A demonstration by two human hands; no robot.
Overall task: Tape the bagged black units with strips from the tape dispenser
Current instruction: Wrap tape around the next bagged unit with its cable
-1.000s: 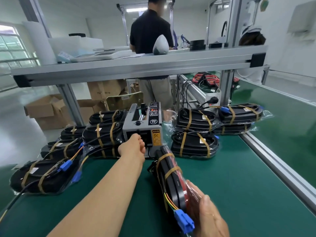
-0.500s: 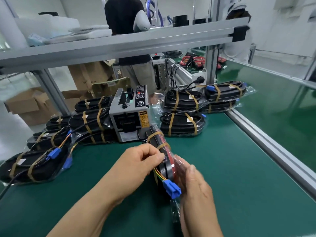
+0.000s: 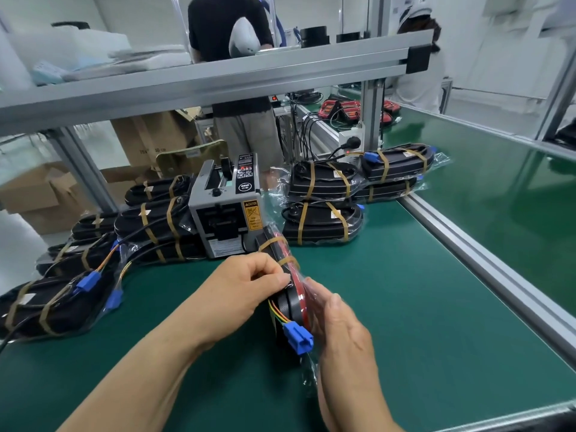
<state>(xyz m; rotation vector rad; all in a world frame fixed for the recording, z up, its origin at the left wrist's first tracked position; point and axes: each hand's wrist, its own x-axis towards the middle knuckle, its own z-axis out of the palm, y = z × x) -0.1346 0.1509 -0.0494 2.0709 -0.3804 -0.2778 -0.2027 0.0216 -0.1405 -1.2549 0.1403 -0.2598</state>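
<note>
Presently in the left grip: the upper edge of the bagged black unit is pinched between curled fingers and thumb; whether a strip lies under the fingertips cannot be told.
Right grip: released, with the fingers laid nearly straight against the unit's red side through the clear bag.
Held unit: stood on edge on the bench, just in front of the tape dispenser, its far end near the dispenser's right front corner; two tan tape bands are seen round that far end.
Blue connector: hung on coloured wires from the unit's near end, between the two grips.
Left of the dispenser: taped units are stacked just beside it.
Right of the dispenser: more taped units are piled near it.
Behind the dispenser: cardboard boxes and a standing person are seen.
</note>
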